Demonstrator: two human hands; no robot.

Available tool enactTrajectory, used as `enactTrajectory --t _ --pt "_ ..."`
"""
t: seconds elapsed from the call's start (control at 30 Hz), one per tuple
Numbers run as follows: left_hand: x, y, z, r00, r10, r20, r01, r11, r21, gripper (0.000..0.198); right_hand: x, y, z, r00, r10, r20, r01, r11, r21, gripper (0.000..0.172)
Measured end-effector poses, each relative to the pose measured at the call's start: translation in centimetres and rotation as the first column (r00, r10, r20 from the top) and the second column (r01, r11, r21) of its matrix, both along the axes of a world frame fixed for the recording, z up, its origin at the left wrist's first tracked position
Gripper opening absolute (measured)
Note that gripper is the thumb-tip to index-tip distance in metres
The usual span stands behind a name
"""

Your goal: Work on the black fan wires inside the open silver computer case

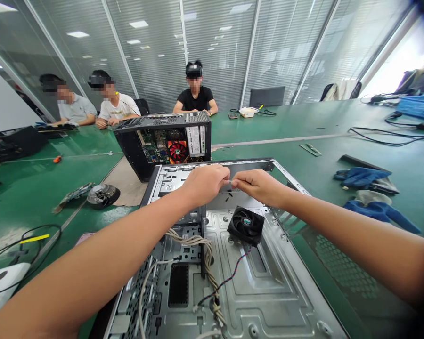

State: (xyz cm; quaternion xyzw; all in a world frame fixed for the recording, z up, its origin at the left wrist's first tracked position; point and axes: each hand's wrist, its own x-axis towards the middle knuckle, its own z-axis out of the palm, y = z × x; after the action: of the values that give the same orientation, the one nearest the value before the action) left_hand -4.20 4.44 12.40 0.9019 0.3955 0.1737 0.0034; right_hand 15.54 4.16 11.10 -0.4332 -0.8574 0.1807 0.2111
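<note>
My left hand and my right hand meet over the far end of an open metal computer case. Both are closed in a pinch, fingertips nearly touching. A small pale piece shows between them, too little of it to name. Just below the fingertips are small dark slender pieces. A black case fan lies tilted on the case floor, its twisted red-and-blue cable trailing toward the near left. A bundle of beige wires runs along the inner bracket.
Beyond stands another computer tower with a red fan inside. A round metal cooler and a circuit board lie left. Blue gloves and black cables lie right on the green table. Several people sit across.
</note>
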Motion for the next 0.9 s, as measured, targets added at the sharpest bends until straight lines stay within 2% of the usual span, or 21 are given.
enactTrajectory --t 0.27,0.47,0.6,0.9 --pt "0.01 0.01 -0.01 1.0 -0.004 -0.02 0.005 1.0 0.024 0.018 0.02 -0.04 -0.13 1.0 -0.001 0.02 0.001 1.0 0.017 0.027" --pt "-0.07 0.23 -0.31 1.0 -0.024 -0.005 0.024 1.0 0.014 0.016 -0.15 0.01 -0.23 0.999 0.007 0.039 -0.006 0.999 -0.032 0.026" --pt "-0.02 0.36 -0.56 0.999 -0.013 -0.042 0.014 0.999 0.041 0.019 -0.02 0.16 -0.4 0.999 0.003 0.051 -0.003 1.0 0.006 0.026" --pt "0.18 0.11 -0.05 0.994 0.011 -0.109 -0.002 0.996 0.085 0.02 -0.12 0.15 -0.43 0.999 -0.002 0.048 0.002 1.0 -0.003 0.026"
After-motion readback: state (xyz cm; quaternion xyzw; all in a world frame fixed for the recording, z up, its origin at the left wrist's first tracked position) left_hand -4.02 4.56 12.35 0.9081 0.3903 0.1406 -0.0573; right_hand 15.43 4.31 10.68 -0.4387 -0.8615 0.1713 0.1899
